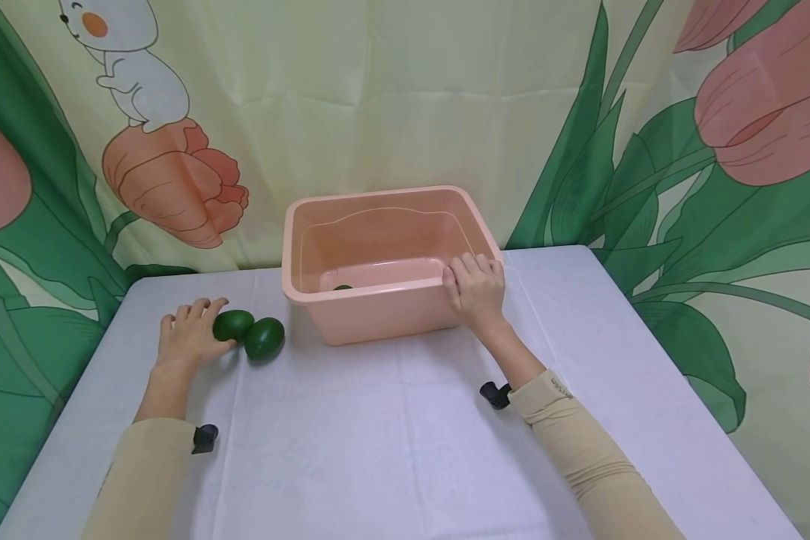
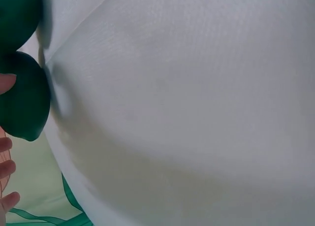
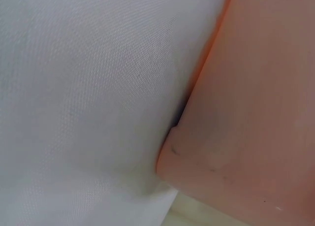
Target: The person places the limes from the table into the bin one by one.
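Observation:
Two smooth, dark green avocados lie side by side on the table, left of a pink plastic tub [image 1: 385, 319]. Around the left avocado [image 1: 233, 325] is my left hand [image 1: 187, 335], thumb on its near side and fingers at its far side. The other avocado [image 1: 265, 339] touches it on the right. In the left wrist view my thumb [image 2: 6, 83] rests on the held avocado [image 2: 27, 100]. My right hand [image 1: 478, 291] grips the tub's rim at the front right corner. Inside the tub, a bit of a green thing [image 1: 342, 287] shows above the front rim; the rest is hidden.
A white cloth covers the table [image 1: 351, 442]. Behind it hangs a curtain [image 1: 405, 97] printed with flowers and a rabbit, close to the tub's back. Black wrist cameras [image 1: 205, 439] stick out from both sleeves.

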A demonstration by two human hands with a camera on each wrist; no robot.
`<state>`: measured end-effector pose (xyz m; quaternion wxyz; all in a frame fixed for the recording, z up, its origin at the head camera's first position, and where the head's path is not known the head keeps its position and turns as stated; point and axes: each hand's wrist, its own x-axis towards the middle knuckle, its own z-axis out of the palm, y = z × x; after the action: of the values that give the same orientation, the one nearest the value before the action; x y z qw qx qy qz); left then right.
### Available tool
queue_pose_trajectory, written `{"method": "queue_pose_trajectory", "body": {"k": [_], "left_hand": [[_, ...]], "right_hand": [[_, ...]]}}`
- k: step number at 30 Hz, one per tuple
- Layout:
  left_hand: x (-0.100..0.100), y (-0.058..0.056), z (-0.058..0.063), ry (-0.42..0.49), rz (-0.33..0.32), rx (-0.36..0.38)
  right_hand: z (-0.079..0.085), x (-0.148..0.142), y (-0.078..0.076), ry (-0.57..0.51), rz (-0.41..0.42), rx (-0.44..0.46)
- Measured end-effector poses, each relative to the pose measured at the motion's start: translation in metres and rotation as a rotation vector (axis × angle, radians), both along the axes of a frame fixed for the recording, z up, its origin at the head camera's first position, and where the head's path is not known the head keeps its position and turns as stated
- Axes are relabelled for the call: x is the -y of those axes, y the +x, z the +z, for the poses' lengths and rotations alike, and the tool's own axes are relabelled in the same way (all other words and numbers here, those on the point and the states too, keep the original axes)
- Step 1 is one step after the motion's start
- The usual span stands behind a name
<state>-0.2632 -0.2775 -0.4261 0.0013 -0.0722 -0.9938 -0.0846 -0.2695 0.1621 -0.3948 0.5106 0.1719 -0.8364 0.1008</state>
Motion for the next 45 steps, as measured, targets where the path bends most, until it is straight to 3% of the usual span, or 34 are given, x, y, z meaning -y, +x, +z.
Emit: {"method": "queue_pose_trajectory", "body": {"k": [15,37,45], "left_hand": [[0.004,-0.002,-0.012,0.02,0.0,0.043],[0.003,-0.003,-0.008,0.029,0.036,0.073],[0.004,-0.002,-0.012,0.039,0.041,0.1]], "right_hand": [[-0.002,-0.002,-0.001,0.012,0.012,-0.028],[0.0,0.0,-0.002,0.011,0.013,-0.031],[0.0,0.0,-0.001,0.008,0.013,-0.019]]}}
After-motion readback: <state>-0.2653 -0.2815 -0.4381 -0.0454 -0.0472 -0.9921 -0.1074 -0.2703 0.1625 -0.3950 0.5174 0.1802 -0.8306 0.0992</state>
